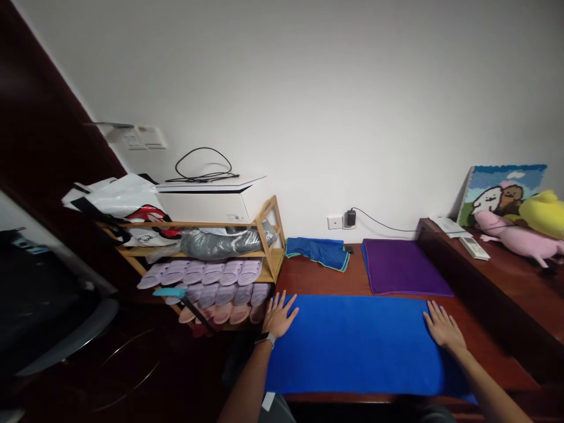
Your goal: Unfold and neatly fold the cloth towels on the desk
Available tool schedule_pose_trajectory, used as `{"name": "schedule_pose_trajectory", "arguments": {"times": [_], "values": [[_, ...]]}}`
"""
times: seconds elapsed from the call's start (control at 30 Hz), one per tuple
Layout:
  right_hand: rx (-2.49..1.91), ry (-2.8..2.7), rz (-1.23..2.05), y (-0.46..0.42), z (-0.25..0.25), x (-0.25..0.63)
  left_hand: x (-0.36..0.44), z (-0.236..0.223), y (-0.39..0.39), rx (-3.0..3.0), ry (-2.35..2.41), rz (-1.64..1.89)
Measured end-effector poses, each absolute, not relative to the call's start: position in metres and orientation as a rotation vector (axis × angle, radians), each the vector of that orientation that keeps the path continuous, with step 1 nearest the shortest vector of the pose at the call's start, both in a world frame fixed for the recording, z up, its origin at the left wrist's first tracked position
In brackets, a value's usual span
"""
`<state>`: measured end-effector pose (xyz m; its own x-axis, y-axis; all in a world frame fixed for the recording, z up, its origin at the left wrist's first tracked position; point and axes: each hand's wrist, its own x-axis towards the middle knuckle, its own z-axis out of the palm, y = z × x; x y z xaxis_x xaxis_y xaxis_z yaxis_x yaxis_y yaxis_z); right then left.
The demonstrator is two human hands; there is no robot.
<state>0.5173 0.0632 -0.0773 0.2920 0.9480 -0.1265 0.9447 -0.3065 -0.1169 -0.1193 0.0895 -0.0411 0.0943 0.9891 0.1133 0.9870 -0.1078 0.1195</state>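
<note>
A blue towel [361,346] is lying flat across a dark wooden desk [497,358], its short, soft-looking pile showing no visible creases. The left hand [278,315] is resting palm-down on the towel's far left corner, its fingers spread apart, with a wristwatch [265,339] on its wrist. The right hand [444,329] is resting on the towel's far edge toward the right, its fingers also apart and clamped on nothing. Beyond the towel, two folded cloths are lying on the desk: one purple towel [408,267] and one smaller blue cloth [316,254] with teal trim. Left of the towel, a bamboo shoe rack [273,235] is holding rows of lilac slippers [207,273] and pink slippers [224,314], too overlapped to count.
</note>
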Motion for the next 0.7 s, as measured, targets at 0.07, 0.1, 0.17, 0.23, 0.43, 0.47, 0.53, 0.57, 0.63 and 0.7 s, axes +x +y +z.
{"name": "schedule_pose_trajectory", "arguments": {"times": [0.07,0.1,0.17,0.23,0.43,0.47,0.53,0.57,0.63,0.7], "values": [[-2.506,-1.828,0.270,0.064,-0.075,0.515,-0.120,-0.042,0.092,2.245,2.157,0.277],[-2.514,-1.823,0.283,0.065,-0.070,0.513,-0.121,-0.042,0.093,2.206,2.183,0.282],[-2.551,-1.807,0.331,0.066,-0.053,0.507,-0.124,-0.041,0.096,2.150,2.194,0.275],[-2.581,-1.786,0.347,0.069,-0.033,0.497,-0.128,-0.041,0.097,2.148,2.156,0.252],[-2.243,-2.045,0.119,0.088,0.000,0.372,-0.135,-0.044,0.089,2.277,2.087,0.302],[-2.130,-2.138,0.119,0.090,0.000,0.335,-0.135,-0.045,0.088,2.291,2.087,0.311],[-1.904,-2.311,0.158,0.089,-0.001,0.260,-0.134,-0.045,0.086,2.299,2.089,0.310],[-1.759,-2.384,0.235,0.088,-0.002,0.226,-0.134,-0.045,0.086,2.293,2.092,0.308],[-1.606,-2.462,0.370,0.084,-0.003,0.176,-0.134,-0.045,0.086,2.276,2.105,0.310],[-1.586,-2.486,0.458,0.081,-0.006,0.159,-0.135,-0.046,0.086,2.267,2.111,0.317]]}}
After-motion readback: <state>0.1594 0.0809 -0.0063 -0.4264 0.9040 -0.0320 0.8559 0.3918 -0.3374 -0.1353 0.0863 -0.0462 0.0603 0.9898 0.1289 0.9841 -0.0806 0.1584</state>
